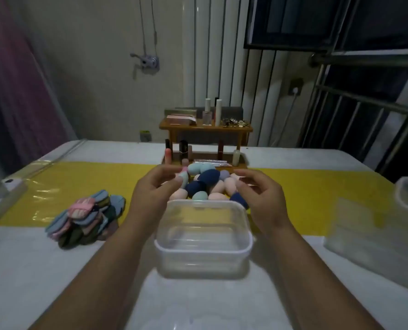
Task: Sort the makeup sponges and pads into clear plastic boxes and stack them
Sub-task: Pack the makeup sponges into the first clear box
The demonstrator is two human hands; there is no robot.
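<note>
The left hand (154, 191) is pinching a pale teal sponge (184, 179) between thumb and curled fingers at the edge of the pile of egg-shaped makeup sponges (206, 184). The pile is lying on the yellow strip (79, 184), just beyond the open clear plastic box (203, 253). The right hand (263, 201) is curling its fingers over a navy sponge (240, 200). Whether it is actually gripping it, I cannot tell through the blur. The heap of flat pads (86, 217) is lying well left of the box.
</note>
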